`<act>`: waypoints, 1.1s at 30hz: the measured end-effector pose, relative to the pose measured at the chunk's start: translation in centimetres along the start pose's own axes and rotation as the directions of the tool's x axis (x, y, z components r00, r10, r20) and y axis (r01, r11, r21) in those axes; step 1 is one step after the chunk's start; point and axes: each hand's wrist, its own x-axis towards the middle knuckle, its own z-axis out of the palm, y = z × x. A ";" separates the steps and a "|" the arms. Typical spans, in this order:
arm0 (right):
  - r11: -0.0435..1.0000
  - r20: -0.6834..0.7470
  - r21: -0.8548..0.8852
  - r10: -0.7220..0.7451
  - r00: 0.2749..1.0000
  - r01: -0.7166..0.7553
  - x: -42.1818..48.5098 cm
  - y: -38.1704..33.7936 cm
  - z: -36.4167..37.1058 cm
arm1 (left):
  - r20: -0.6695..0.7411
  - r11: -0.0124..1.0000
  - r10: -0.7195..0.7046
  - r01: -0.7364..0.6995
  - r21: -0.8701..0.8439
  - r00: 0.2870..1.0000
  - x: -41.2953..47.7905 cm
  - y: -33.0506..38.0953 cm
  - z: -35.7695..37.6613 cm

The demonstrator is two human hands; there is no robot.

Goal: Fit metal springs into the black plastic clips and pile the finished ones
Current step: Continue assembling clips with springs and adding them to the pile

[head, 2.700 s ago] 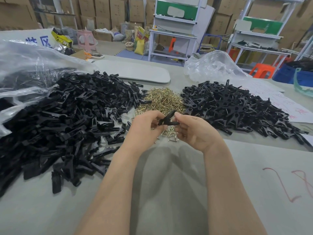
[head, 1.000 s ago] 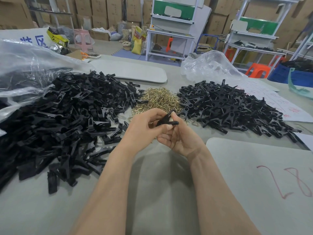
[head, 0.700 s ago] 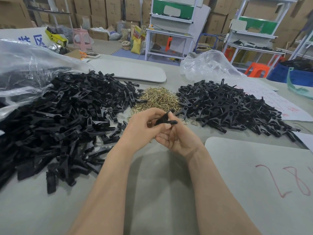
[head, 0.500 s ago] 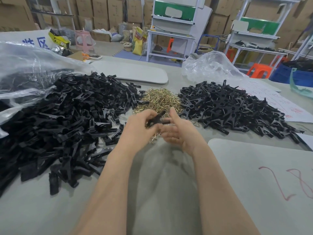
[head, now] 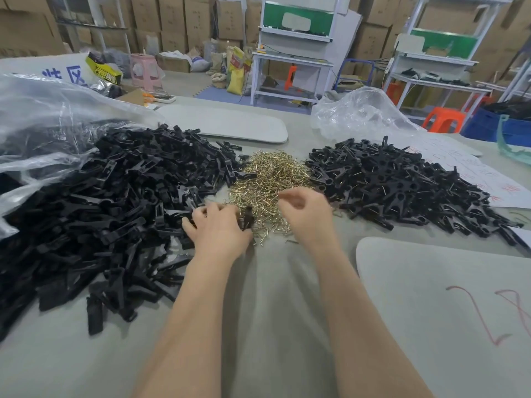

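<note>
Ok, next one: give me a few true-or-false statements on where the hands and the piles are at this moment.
1. The brass-coloured springs lie heaped between the left black pile and the right black pile. True.
2. The right hand rests on the right black pile. False: it is over the near edge of the springs, blurred, so its grip cannot be told.
3. The left hand reaches the edge of the left black pile. True.
4. The white board with red marks lies at the far left. False: it lies at the near right, beside the right forearm.
5. Clips in the right black pile show metal wire in them. True.
</note>
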 end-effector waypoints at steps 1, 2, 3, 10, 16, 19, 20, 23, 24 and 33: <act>0.993 0.073 -0.093 -0.060 0.996 0.067 -0.1 -0.1 0.6 | 0.000 1.000 0.001 -0.001 0.017 1.000 0.0 0.0 0.1; 0.980 0.156 -0.166 -0.087 0.984 0.113 -0.2 -0.2 1.3 | -0.006 1.000 0.001 -0.001 0.027 1.000 0.1 0.0 0.2; 0.960 0.229 -0.233 -0.100 0.968 0.154 -0.4 -0.2 1.9 | -0.014 0.999 0.002 -0.002 0.035 1.000 0.1 0.0 0.2; 0.912 0.233 -0.342 -0.150 0.961 0.226 -0.6 0.8 4.3 | -0.079 0.999 0.000 -0.004 -0.050 0.997 -0.1 0.3 -0.2; 0.993 -0.033 -0.018 -0.121 0.992 0.121 -0.7 1.3 2.9 | -0.078 0.985 -0.161 0.165 0.049 0.984 -0.2 -0.6 -1.3; 0.995 -0.073 0.063 -0.067 0.995 0.072 -0.6 1.2 2.5 | -0.078 0.984 -0.157 0.162 0.073 0.985 -0.2 -0.4 -1.2; 0.994 -0.081 0.098 -0.041 0.996 0.049 -0.5 1.2 2.5 | -0.089 0.985 -0.150 0.156 0.067 0.985 -0.1 -0.4 -1.2; 0.980 -0.103 0.196 0.046 0.994 -0.025 -0.2 1.0 2.3 | -0.174 0.993 -0.118 0.116 -0.020 0.978 0.0 -0.4 -1.3; 0.977 -0.104 0.211 0.064 0.993 -0.040 0.0 1.0 2.2 | -0.220 0.993 -0.100 0.085 -0.076 0.970 0.0 -0.4 -1.4; 0.768 0.086 0.630 0.080 0.993 -0.116 0.3 -0.1 1.2 | -0.120 0.438 0.002 -0.109 -0.893 0.993 -0.4 1.4 -1.5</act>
